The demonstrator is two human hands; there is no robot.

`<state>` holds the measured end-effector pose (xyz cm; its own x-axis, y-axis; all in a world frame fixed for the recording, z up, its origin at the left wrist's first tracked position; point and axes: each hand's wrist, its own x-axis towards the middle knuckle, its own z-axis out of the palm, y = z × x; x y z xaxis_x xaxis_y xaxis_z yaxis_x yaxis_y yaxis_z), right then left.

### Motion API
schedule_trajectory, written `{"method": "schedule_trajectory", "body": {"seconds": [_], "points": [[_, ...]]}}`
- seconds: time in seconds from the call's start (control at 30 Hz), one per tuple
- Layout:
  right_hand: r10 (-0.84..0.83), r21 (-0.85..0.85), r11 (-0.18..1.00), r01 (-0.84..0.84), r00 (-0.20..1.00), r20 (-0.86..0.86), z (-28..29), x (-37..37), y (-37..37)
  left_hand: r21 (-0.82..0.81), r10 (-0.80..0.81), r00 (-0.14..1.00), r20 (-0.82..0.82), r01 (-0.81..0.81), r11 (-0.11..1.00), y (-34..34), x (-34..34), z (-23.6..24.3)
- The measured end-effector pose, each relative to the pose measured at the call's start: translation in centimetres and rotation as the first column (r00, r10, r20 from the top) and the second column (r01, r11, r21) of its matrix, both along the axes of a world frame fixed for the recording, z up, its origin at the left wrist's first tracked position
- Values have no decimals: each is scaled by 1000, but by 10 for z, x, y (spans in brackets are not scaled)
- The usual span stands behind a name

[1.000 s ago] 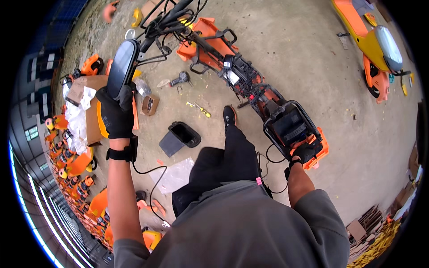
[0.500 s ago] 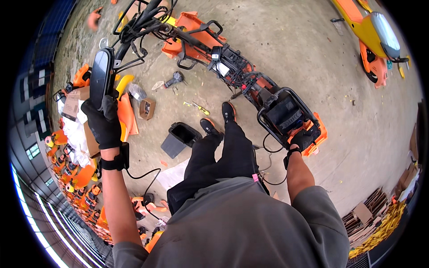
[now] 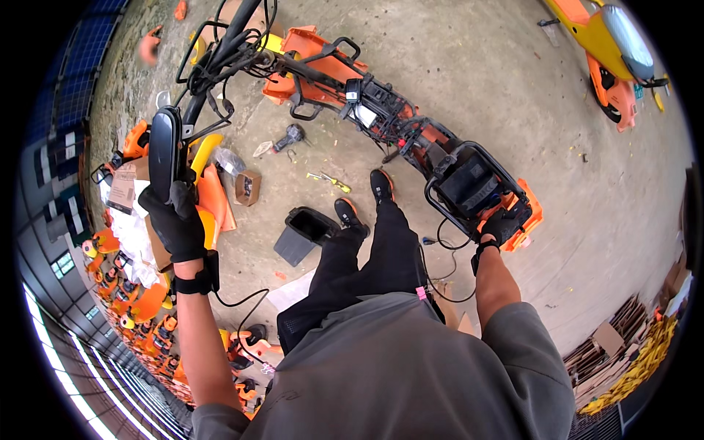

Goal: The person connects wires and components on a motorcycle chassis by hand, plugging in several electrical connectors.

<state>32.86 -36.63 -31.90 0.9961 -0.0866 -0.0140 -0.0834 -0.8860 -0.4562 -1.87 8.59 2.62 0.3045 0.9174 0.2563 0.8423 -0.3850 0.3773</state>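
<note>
A stripped scooter frame (image 3: 381,110) with bare wiring runs from the upper left to the right in front of me. My left hand (image 3: 176,222), in a black glove, is closed around the near end of its handlebar, at the base of a long, glossy black mirror-like part (image 3: 166,145). The fingers hide the exact grip. At the scooter's back end, my gloved right hand (image 3: 501,224) is closed over the edge of the black tubular rear rack (image 3: 438,192), beside an orange body panel (image 3: 529,213). The rack frames a dark box-like compartment (image 3: 469,183).
On the floor lie a power drill (image 3: 291,136), a yellow-handled screwdriver (image 3: 338,184), a small carton (image 3: 248,188) and an open dark bin (image 3: 297,242). Orange and yellow panels (image 3: 214,194) lie at left. Another yellow scooter (image 3: 610,45) stands far right; flattened cardboard (image 3: 605,345) is stacked lower right.
My left hand and the handlebar end have shifted slightly toward me. My right hand keeps its place on the rack. The whole view has moved a little.
</note>
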Motion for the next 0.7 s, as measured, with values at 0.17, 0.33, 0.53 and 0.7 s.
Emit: {"method": "schedule_trajectory", "body": {"seconds": [0.17, 0.33, 0.53, 0.7], "points": [[18, 65, 998, -16, 999, -30, 1, -6, -6, 80, -61, 998, 26, 59, 995, -8, -8, -8], [-17, 64, 998, 17, 1000, -10, -13, -12, -16, -73, -95, 984, 153, 107, 992, -15, -26, -12], [9, 23, 1000, -8, 1000, -6, -33, -15, -28, -96, -101, 956, 276, 132, 987, -17, -53, -27], [137, -158, 978, -136, 991, -7, -43, -5, -37, -20, -125, 976, 179, 131, 991, -12, -30, -21]]}}
